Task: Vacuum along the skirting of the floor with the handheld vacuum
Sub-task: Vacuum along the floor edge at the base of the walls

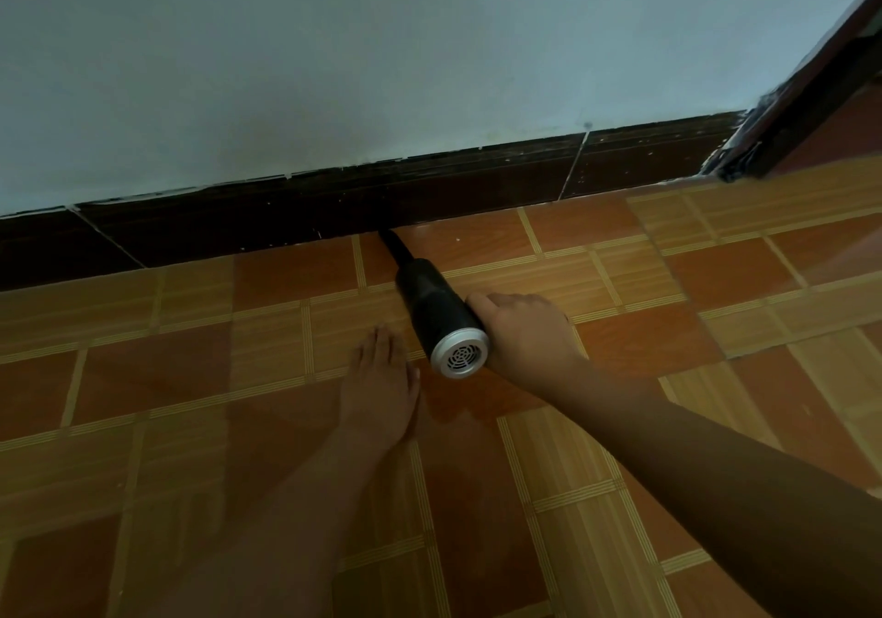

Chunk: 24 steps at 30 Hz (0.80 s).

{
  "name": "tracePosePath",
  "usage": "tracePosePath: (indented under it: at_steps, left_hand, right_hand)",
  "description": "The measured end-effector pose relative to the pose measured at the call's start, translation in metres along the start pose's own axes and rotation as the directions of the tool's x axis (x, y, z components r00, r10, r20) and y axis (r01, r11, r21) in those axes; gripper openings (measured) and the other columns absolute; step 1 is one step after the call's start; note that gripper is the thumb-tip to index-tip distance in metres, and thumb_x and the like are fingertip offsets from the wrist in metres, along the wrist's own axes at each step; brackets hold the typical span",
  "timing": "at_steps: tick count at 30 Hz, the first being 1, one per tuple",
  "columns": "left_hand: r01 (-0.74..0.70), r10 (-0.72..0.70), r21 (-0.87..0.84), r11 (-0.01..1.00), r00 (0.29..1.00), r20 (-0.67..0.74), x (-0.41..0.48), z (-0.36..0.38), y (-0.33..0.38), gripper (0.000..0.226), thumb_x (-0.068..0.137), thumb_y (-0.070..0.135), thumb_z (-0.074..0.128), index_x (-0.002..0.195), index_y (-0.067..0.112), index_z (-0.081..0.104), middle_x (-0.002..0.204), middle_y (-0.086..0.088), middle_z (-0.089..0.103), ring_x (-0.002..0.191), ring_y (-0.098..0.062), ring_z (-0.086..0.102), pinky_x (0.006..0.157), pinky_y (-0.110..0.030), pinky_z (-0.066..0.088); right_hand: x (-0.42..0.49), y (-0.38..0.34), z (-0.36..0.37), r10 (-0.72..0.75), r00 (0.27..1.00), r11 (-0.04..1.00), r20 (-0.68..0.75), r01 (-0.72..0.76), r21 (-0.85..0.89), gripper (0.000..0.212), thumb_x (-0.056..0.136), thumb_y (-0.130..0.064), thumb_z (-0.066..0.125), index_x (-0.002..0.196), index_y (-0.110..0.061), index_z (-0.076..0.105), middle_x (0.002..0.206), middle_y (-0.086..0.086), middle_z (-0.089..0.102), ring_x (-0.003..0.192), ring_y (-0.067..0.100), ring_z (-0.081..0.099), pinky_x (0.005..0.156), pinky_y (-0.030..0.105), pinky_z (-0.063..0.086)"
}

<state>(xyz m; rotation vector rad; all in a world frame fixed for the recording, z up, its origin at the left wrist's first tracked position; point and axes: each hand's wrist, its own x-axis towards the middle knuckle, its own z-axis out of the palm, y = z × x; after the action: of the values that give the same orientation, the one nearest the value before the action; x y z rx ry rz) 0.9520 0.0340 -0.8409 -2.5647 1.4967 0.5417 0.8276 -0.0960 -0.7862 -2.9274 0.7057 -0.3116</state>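
Against the skirting (pixel 334 207), black silver-capped vacuum (pixel 436 312).

handle of the handheld vacuum (pixel 441 312) hidden under the right hand (pixel 525 331), nozzle tip perhaps touching the skirting (pixel 334 202), lost in shadow, door frame (pixel 821 88) cut off at upper right

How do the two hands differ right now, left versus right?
The right hand is closed around the handheld vacuum, whose nozzle meets the dark skirting; the left hand is open and holds nothing. The right hand sits nearer the skirting, the left hand lower in view over the tiled floor. Both are bare.
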Motion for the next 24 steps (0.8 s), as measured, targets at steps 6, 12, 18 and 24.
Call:
tracePosePath:
  at_steps: [6,12,18,24]
  left_hand:
    - [0.016,-0.016,-0.036,0.999,1.0,-0.004,0.002,0.0,0.003,0.059,0.104,0.038,0.018,0.152,0.006,0.007,0.16,-0.014,-0.001,0.148,-0.024,-0.001,0.119,-0.033,0.0]
    - [0.022,-0.023,-0.049,0.999,1.0,-0.02,0.001,0.0,0.004,0.058,0.103,0.037,0.019,0.152,0.007,0.009,0.16,-0.013,0.001,0.148,-0.023,-0.001,0.12,-0.033,0.001]
    - [0.028,-0.029,-0.042,0.999,0.999,-0.021,0.0,-0.002,0.005,0.058,0.103,0.037,0.019,0.152,0.007,0.008,0.16,-0.013,0.0,0.148,-0.023,-0.001,0.12,-0.033,0.001]
    - [0.029,-0.03,-0.05,0.998,0.999,-0.026,0.0,-0.002,0.006,0.057,0.104,0.036,0.02,0.152,0.007,0.008,0.16,-0.013,0.0,0.148,-0.022,-0.001,0.12,-0.033,0.001]
  right_hand:
    - [-0.019,0.018,0.001,0.084,0.995,0.996,-0.057,-0.083,0.023,0.034,0.062,-0.02,0.08,0.087,-0.01,0.059,0.062,0.005,0.062,0.048,0.023,0.057,0.051,0.025,0.033]
    - [-0.035,0.031,-0.006,0.155,0.982,0.988,-0.104,-0.156,-0.009,0.037,0.054,-0.018,0.085,0.08,-0.009,0.059,0.055,0.001,0.059,0.04,0.018,0.051,0.047,0.021,0.026]
    - [-0.044,0.029,-0.004,0.127,0.988,0.992,-0.093,-0.128,-0.011,0.038,0.054,-0.02,0.085,0.078,-0.01,0.058,0.053,0.0,0.057,0.039,0.017,0.05,0.044,0.02,0.028]
    - [-0.058,0.031,-0.006,0.123,0.989,0.992,-0.079,-0.126,-0.032,0.043,0.05,-0.024,0.088,0.08,-0.011,0.06,0.054,-0.002,0.057,0.039,0.014,0.051,0.044,0.014,0.019]
